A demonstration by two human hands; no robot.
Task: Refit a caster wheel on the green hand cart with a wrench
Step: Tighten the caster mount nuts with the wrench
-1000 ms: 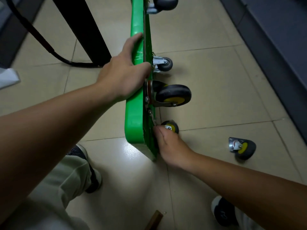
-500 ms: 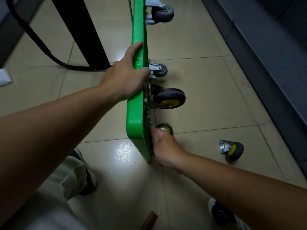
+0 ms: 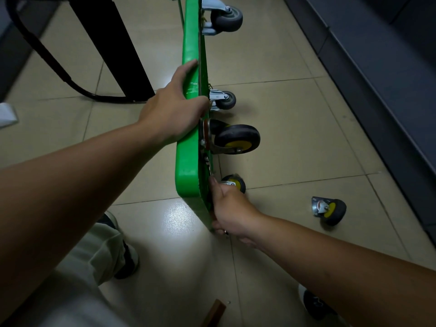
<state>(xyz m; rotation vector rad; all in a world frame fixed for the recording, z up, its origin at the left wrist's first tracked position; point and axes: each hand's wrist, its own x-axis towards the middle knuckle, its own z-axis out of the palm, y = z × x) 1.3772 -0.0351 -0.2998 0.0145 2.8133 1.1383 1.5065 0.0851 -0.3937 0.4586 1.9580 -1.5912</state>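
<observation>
My left grip [image 3: 174,112] is clamping over the upper edge of the green plastic hand cart [image 3: 188,161], thumb lying along the near face and fingers curling over to the wheel side. The cart is standing on its long edge on the beige tiled floor [image 3: 295,138], its underside facing right.

My right grip [image 3: 230,206] is pressing low against the underside at the near corner, fingers closing round a slim metal wrench [image 3: 210,171]; one end is showing above the thumb and a small metal tip is peeking out under the hand. The fastener it is meeting is hiding behind the hand.

Just beyond the right knuckles a small black caster with a yellow hub [image 3: 234,182] is showing, blurred; I cannot tell whether it is seating on the cart. Above it a large black wheel with a yellow hub [image 3: 237,139] is sticking out from its bracket, then a small grey caster [image 3: 225,100], and another grey caster [image 3: 226,18] near the top.

A loose black-and-yellow caster with a metal plate [image 3: 329,210] is lying on the tiles, well apart to the right. A black post [image 3: 113,43] is standing behind the cart on the left.
</observation>
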